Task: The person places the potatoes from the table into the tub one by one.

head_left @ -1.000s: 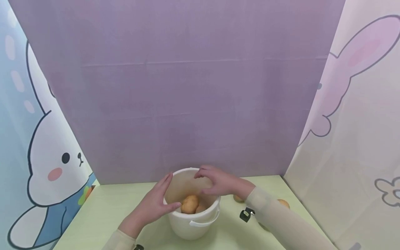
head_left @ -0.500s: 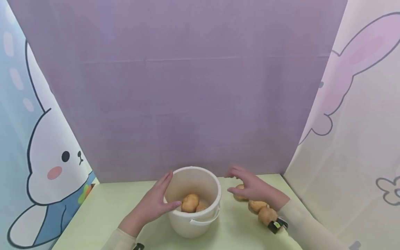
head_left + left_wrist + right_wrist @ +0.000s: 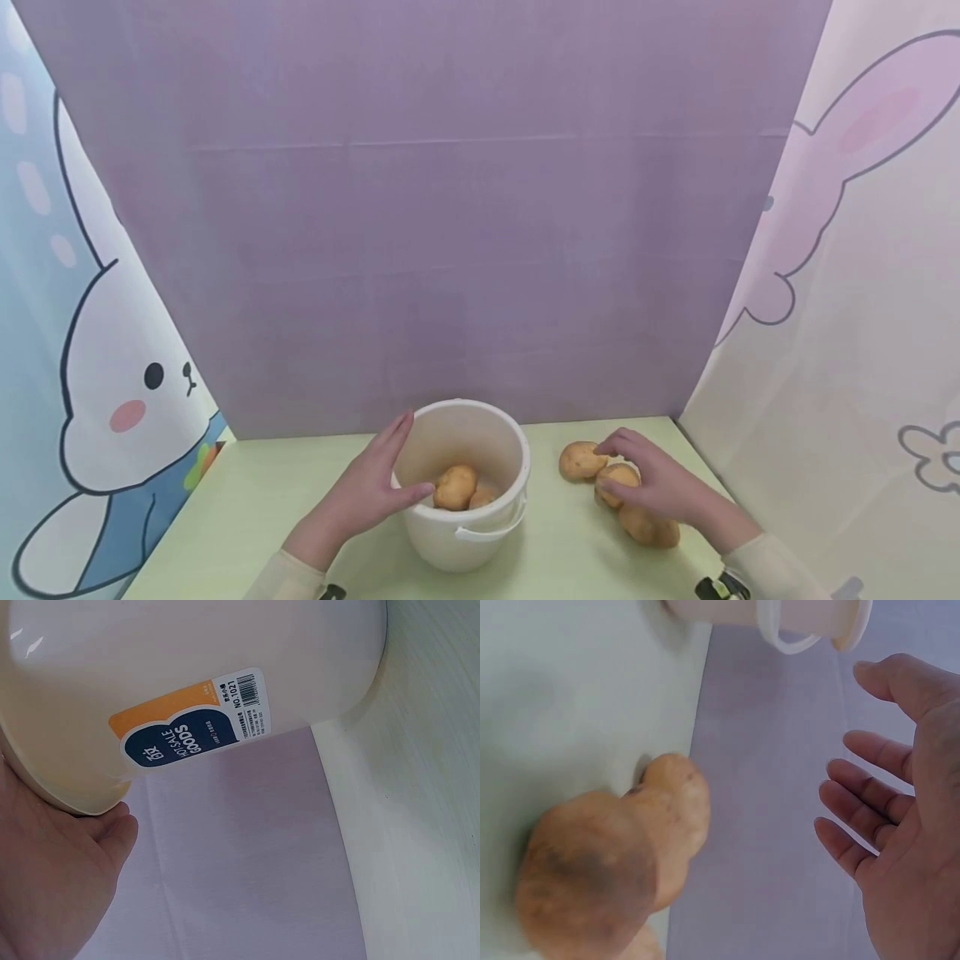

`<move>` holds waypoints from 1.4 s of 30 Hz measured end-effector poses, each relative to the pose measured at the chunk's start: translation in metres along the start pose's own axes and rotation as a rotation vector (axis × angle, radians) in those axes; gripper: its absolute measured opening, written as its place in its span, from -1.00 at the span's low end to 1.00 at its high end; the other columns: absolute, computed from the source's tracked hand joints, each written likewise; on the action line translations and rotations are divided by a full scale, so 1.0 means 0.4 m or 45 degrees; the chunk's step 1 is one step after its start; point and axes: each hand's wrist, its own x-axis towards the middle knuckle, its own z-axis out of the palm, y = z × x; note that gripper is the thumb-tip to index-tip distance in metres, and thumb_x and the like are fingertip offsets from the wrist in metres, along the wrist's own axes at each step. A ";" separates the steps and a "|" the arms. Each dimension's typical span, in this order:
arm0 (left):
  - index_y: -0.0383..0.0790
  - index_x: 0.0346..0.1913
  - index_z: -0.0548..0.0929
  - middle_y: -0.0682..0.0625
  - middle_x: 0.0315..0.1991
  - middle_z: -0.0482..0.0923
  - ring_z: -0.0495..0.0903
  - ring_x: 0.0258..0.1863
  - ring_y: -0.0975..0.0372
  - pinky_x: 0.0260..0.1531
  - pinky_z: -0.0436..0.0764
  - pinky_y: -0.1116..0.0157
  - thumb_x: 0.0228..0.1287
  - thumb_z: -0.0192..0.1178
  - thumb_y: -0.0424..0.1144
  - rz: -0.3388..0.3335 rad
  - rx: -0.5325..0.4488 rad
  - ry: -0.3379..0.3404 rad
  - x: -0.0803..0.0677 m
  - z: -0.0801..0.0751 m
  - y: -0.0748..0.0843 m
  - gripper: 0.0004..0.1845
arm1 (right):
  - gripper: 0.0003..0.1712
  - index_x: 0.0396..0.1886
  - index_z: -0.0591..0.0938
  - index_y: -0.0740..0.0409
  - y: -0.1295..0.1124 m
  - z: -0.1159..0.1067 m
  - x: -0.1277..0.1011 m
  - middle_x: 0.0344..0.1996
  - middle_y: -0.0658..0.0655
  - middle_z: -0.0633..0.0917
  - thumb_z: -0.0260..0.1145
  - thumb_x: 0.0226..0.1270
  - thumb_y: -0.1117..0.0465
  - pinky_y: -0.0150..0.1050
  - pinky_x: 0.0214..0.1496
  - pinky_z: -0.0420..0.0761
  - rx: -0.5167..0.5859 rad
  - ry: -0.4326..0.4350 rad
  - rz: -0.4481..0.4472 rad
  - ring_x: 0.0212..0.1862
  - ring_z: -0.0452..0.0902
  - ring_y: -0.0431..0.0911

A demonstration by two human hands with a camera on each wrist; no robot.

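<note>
A white plastic bucket (image 3: 465,521) stands on the pale green table (image 3: 247,508) with two potatoes (image 3: 455,487) inside. My left hand (image 3: 367,493) rests flat against the bucket's left wall, fingers straight and thumb lying over the rim; the left wrist view shows the palm (image 3: 52,885) under the bucket's (image 3: 187,660) rim. To the right of the bucket, three potatoes lie on the table: a far one (image 3: 580,460), a middle one (image 3: 613,482) and a near one (image 3: 651,528). My right hand (image 3: 660,490) hovers over them with spread fingers. In the right wrist view that hand (image 3: 907,825) holds nothing, apart from the potatoes (image 3: 615,855).
A purple backdrop (image 3: 450,208) closes the table's far edge just behind the bucket. Bunny-print panels stand at the left (image 3: 112,400) and right (image 3: 840,292). The bucket's handle (image 3: 487,532) hangs at its front. An orange and blue label (image 3: 191,724) is on its wall.
My right hand left the bucket's mouth, swung right and came down over the potatoes on the table. The left hand and the bucket stayed put.
</note>
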 end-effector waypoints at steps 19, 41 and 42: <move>-0.36 0.77 0.14 -0.29 0.75 0.11 0.25 0.65 -0.29 0.52 0.36 -0.37 0.34 0.47 0.33 0.000 0.000 -0.004 0.002 -0.003 0.004 0.23 | -0.53 0.10 0.76 0.07 0.042 0.016 -0.146 0.01 -0.25 0.64 0.73 0.26 0.10 -0.04 0.10 0.76 -0.143 0.056 0.111 0.08 0.61 -0.25; -0.31 0.79 0.10 -0.27 0.77 0.08 0.23 0.66 -0.29 0.53 0.33 -0.37 0.35 0.44 0.37 0.004 -0.006 -0.006 0.002 0.001 -0.003 0.24 | -0.36 0.03 0.76 0.06 0.087 0.086 -0.181 -0.07 -0.13 0.67 0.82 -0.07 0.05 -0.11 -0.02 0.69 -0.377 0.110 0.016 -0.03 0.55 -0.20; -0.31 0.79 0.10 -0.26 0.77 0.08 0.22 0.67 -0.28 0.53 0.33 -0.37 0.36 0.45 0.35 0.000 -0.002 -0.007 0.002 -0.002 -0.003 0.24 | -0.36 0.04 0.76 0.05 0.091 0.089 -0.177 -0.07 -0.13 0.67 0.82 -0.08 0.05 -0.10 -0.02 0.70 -0.376 0.114 0.012 -0.03 0.56 -0.20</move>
